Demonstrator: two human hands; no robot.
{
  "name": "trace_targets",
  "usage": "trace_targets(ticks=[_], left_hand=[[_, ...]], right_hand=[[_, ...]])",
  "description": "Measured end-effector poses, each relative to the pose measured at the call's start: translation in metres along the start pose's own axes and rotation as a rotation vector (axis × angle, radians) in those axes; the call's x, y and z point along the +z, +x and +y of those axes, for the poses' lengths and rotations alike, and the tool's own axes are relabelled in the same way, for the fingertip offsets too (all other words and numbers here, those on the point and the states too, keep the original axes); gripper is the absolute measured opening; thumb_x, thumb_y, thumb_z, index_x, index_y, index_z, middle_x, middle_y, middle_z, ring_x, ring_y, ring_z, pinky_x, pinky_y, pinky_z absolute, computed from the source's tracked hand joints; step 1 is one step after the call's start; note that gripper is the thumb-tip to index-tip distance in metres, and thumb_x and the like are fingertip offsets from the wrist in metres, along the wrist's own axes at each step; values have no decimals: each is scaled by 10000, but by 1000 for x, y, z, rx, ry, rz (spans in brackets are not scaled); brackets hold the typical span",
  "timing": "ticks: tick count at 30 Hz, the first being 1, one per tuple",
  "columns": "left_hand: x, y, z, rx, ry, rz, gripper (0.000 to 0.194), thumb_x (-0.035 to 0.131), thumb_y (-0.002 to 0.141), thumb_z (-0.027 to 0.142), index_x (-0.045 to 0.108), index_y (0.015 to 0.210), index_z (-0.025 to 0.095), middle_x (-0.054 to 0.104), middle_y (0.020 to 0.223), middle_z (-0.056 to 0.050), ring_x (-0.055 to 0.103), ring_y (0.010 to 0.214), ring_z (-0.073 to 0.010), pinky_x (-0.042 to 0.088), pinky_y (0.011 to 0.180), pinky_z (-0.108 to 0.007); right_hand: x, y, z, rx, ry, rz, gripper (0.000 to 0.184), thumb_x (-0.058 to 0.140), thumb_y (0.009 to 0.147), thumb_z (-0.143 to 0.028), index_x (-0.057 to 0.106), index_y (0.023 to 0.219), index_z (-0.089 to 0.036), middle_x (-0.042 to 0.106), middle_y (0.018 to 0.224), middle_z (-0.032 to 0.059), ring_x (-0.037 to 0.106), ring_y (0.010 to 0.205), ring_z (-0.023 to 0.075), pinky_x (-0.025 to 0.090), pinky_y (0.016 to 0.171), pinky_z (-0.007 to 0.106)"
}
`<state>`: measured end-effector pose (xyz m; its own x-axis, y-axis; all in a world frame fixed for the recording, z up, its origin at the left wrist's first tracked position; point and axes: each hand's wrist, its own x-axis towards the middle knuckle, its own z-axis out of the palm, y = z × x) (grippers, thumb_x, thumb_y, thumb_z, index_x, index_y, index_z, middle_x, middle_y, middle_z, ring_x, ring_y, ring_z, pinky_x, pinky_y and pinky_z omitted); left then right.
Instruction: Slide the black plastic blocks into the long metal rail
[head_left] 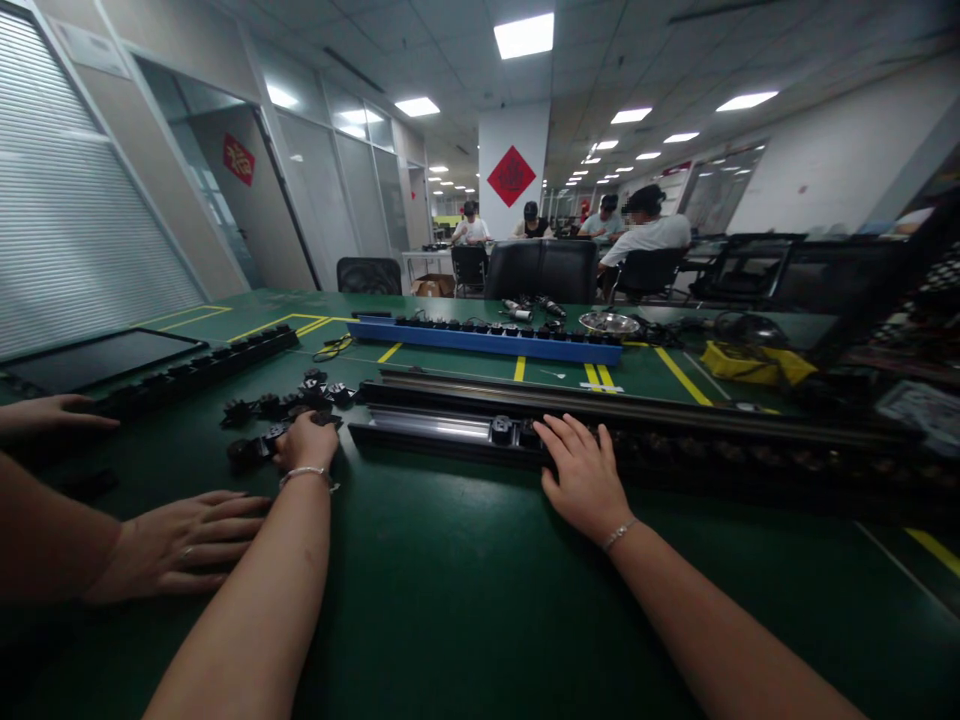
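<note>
My left hand, a bracelet on its wrist, reaches forward with its fingers curled down into a scatter of small black socket parts on the green table. What the fingers hold is hidden. My right hand lies flat, fingers spread, on a long black rail with a silver channel. One black socket part sits in the channel just left of my right fingertips.
Another person's hands rest on the table at my left, one hand flat near my left forearm, the other hand farther back. A black strip of sockets, a blue strip, a metal bowl and a yellow bag lie beyond. Several people sit at far desks.
</note>
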<state>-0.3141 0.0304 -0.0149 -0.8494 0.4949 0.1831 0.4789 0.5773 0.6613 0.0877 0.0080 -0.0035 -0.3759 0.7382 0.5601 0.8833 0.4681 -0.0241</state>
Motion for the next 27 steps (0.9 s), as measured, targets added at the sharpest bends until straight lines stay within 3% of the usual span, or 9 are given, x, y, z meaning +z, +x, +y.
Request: trace_targets(ticks=[5,7,10,14,17,21,24,27], left_hand=[[-6,-21,19,43,-32,122,453,546,733,281,531,1167,153,548,1232,-204,414,1195,-401,337,929,-595],[-10,-36,35,176,-65,209,423,486,784,251,492,1178,96,488,1284,-225,393,1209,-387,330,945,-592],[-13,-66,62,426,-91,231,352,450,827,238,479,1156,115,408,1361,-151,316,1283,-279,246,1070,-462],[-7,-122,91,795,-104,94,133,483,834,284,572,891,205,523,1211,-48,419,1195,-175,286,1059,-301],[-2,-166,103,1106,-136,-101,134,488,835,293,601,834,222,559,1146,-55,461,1149,-200,359,1003,-353],[3,-199,105,1203,-117,-228,215,493,837,326,625,988,248,504,1281,-79,388,1251,-258,340,1030,-448],[8,-206,99,1200,-25,-271,387,487,842,385,540,1219,312,363,1436,-73,247,1347,-321,308,1042,-516],[13,-208,93,1201,53,-289,505,477,837,459,440,1326,341,311,1472,-85,205,1359,-367,299,1031,-552]], right_hand=[[1,0,0,14,-17,3,517,456,782,-205,471,1298,-239,434,1399,54,344,1290,247,166,1087,524],[2,-1,0,23,-17,5,520,462,778,-204,473,1296,-243,409,1416,60,340,1294,245,170,1087,519],[2,-1,0,23,-14,4,523,462,775,-202,471,1296,-245,407,1417,63,341,1295,243,162,1089,519],[3,0,1,19,-15,20,507,460,776,-206,483,1281,-241,427,1401,64,353,1286,243,158,1089,517],[4,-1,1,20,-15,29,511,461,772,-200,480,1281,-244,437,1395,60,357,1282,241,155,1088,515],[5,-1,0,20,-18,35,510,464,773,-198,478,1281,-244,445,1390,59,358,1281,240,148,1089,513],[4,-1,0,18,-14,32,508,467,773,-198,482,1279,-240,443,1391,62,355,1283,241,142,1090,508],[4,0,0,24,-8,23,509,470,770,-198,484,1277,-241,442,1391,59,353,1285,239,136,1091,505]])
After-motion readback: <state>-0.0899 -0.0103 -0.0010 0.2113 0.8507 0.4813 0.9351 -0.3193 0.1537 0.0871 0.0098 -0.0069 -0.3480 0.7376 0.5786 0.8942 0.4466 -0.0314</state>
